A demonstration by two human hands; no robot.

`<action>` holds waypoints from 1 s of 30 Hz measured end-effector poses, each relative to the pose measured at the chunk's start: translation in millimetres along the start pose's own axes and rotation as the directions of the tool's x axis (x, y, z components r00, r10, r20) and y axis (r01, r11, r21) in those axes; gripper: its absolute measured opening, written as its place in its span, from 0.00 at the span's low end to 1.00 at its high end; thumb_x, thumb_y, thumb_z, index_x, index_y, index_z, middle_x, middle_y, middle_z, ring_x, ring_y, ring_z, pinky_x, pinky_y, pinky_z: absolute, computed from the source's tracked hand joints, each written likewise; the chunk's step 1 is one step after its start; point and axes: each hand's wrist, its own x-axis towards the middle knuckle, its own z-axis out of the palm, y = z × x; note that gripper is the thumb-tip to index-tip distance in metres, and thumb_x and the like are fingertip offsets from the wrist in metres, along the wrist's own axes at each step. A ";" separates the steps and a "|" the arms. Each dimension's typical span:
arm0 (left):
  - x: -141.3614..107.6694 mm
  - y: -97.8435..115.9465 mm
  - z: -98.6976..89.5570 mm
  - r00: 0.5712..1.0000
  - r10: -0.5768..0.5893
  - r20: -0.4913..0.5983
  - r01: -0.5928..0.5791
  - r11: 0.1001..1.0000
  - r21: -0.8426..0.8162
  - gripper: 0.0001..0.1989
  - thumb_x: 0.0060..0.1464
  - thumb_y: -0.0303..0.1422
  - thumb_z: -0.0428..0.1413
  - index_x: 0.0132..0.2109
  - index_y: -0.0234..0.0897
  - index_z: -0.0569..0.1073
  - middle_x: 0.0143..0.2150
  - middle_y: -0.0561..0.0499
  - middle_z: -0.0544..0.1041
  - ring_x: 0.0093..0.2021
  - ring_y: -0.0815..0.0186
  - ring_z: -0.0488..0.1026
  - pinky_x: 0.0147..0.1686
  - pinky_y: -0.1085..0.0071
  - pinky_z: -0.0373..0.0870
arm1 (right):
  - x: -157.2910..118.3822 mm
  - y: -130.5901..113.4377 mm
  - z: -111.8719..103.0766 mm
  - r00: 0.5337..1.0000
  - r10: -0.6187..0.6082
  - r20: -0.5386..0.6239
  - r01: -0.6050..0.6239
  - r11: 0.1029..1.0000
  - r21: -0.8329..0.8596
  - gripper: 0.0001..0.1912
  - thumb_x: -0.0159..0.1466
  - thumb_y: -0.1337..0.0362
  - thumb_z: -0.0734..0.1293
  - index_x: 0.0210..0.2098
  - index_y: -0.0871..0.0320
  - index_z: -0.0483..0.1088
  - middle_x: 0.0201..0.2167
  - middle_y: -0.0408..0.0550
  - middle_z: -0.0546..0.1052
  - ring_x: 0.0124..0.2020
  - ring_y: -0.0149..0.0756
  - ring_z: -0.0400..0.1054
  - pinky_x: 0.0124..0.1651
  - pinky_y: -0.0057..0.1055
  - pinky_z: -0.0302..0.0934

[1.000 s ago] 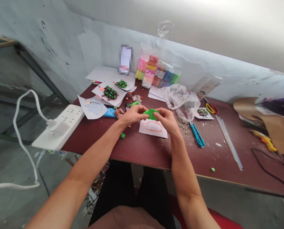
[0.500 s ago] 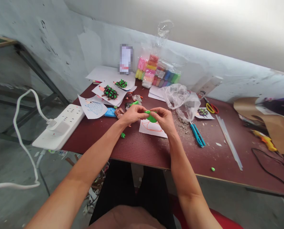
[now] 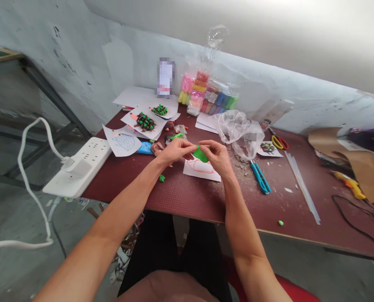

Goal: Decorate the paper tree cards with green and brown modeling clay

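Observation:
A flat piece of green clay [image 3: 201,154] is held up between my two hands. My left hand [image 3: 178,152] pinches its upper left edge with thumb and finger. On the other side my right hand [image 3: 216,155] grips it with fingers closed. Just beneath lies a white sheet with an orange outline drawing [image 3: 198,169], partly covered by the clay and fingers. A small green clay lump [image 3: 162,178] rests on the table [image 3: 187,199] near my left wrist.
Hedgehog figures [image 3: 145,121] on paper lie at the back left, near a white power strip [image 3: 76,170]. Right of my hands are a plastic bag [image 3: 237,130], teal-handled pliers [image 3: 260,178], scissors [image 3: 279,141], clear sticks [image 3: 303,188] and a yellow glue gun [image 3: 349,184].
The green clay has tilted, and more of its flat face shows between my hands. My fingers have shifted slightly at its upper edge.

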 end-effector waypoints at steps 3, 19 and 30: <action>0.1 1.1 0.3 0.999 -0.008 0.036 0.008 1.000 -0.018 0.15 0.53 0.42 0.67 0.37 0.32 0.82 0.29 0.47 0.81 0.28 0.68 0.78 0.32 0.72 0.77 | 0.4 1.6 1.1 1.000 0.010 0.000 -0.010 1.000 0.018 0.19 0.55 0.48 0.74 0.35 0.57 0.77 0.27 0.43 0.75 0.25 0.28 0.63 0.27 0.26 0.59; 1.0 5.4 6.9 0.987 0.026 -0.160 -0.020 0.999 0.038 0.12 0.57 0.38 0.64 0.36 0.30 0.79 0.30 0.48 0.80 0.25 0.70 0.77 0.27 0.76 0.74 | 0.6 -1.5 0.7 0.999 0.030 -0.040 -0.031 1.000 -0.004 0.16 0.56 0.50 0.71 0.31 0.57 0.74 0.23 0.41 0.71 0.23 0.27 0.60 0.25 0.26 0.56; -1.6 2.7 8.1 0.994 0.074 -0.080 -0.069 0.995 0.066 0.18 0.48 0.42 0.70 0.39 0.31 0.83 0.33 0.46 0.82 0.28 0.68 0.78 0.30 0.73 0.76 | 1.2 2.8 2.4 0.999 0.028 -0.041 -0.029 0.999 -0.024 0.16 0.56 0.50 0.71 0.31 0.57 0.74 0.23 0.41 0.71 0.23 0.27 0.59 0.25 0.26 0.56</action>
